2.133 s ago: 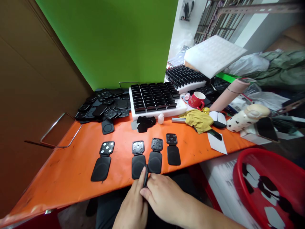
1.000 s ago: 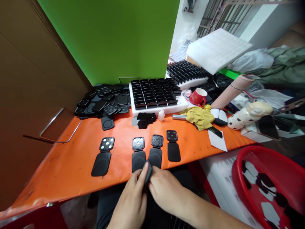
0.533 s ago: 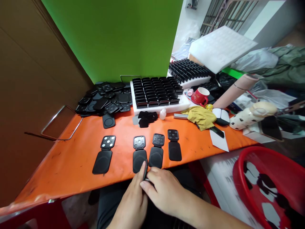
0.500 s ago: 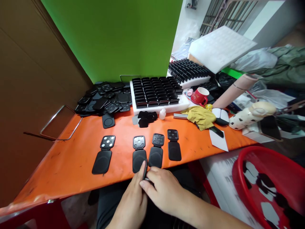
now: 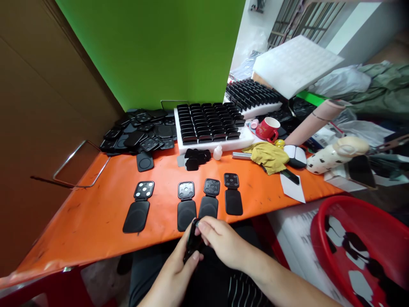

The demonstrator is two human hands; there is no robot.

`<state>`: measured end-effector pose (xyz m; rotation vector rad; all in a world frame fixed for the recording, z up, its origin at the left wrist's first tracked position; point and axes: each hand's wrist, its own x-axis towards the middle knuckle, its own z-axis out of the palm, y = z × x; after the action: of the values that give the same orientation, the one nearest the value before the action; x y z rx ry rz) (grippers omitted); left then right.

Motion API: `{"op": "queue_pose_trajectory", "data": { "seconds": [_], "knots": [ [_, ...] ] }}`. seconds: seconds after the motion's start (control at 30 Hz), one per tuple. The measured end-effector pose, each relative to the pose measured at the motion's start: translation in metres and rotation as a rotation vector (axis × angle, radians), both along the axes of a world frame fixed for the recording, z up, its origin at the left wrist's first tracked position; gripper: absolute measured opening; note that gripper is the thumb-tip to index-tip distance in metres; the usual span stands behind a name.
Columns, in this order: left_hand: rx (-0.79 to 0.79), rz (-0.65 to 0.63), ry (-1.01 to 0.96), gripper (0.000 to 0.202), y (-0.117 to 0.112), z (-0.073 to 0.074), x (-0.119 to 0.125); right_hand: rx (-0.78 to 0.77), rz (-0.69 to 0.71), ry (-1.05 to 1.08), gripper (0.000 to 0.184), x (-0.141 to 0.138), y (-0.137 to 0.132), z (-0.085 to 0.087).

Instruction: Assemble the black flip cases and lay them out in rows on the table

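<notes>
My left hand (image 5: 179, 266) is closed around a dark hinged pad (image 5: 191, 241), held tilted over my lap at the table's front edge. My right hand (image 5: 220, 238) pinches at the pad's upper end, thumb and fingers together; the exact spot they grip is partly hidden. Just beyond my hands, unfolded black two-part pads lie in a row: one far left (image 5: 136, 216), one with a silvery upper plate (image 5: 186, 190), one beside it (image 5: 211, 186), and one to the right (image 5: 234, 202). The upper plates show round dots.
White foam trays (image 5: 220, 147) of upright black pieces stand at the back, with a pile of black pads (image 5: 137, 132) to the left. A small bottle (image 5: 217, 152), yellow cloth (image 5: 270, 157), red mug (image 5: 268, 128) and red basin (image 5: 322, 221) are rightward.
My hands have turned the held pad so more of its dark side shows. My right hand has shifted up to its upper end, and the left thumb has come away from the fingers.
</notes>
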<state>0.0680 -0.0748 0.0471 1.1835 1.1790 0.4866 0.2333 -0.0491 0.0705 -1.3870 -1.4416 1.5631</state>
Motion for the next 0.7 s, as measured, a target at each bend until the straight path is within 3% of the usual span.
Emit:
{"op": "queue_pose_trajectory", "data": {
  "seconds": [0.13,0.27,0.4,0.53,0.6,0.7],
  "knots": [
    [0.456,-0.212,0.372,0.052,0.0,-0.003,-0.009,0.119,0.13,-0.214,0.032,0.005,-0.001,0.016],
    [0.646,-0.41,0.562,0.059,-0.001,-0.003,-0.014,0.089,0.197,-0.236,0.027,0.009,-0.002,0.013],
    [0.779,-0.441,0.648,0.061,-0.006,-0.004,-0.015,0.041,0.096,-0.132,0.029,0.002,-0.008,-0.003],
    [0.785,-0.368,0.563,0.055,-0.005,-0.002,-0.013,0.047,-0.028,-0.048,0.034,-0.009,-0.013,-0.012],
    [0.668,-0.255,0.492,0.041,0.0,0.001,-0.012,0.018,-0.028,0.048,0.033,-0.013,-0.013,-0.012],
    [0.442,-0.05,0.374,0.027,0.01,0.007,-0.009,-0.19,0.013,0.307,0.036,-0.016,-0.01,-0.013]
  ]
}}
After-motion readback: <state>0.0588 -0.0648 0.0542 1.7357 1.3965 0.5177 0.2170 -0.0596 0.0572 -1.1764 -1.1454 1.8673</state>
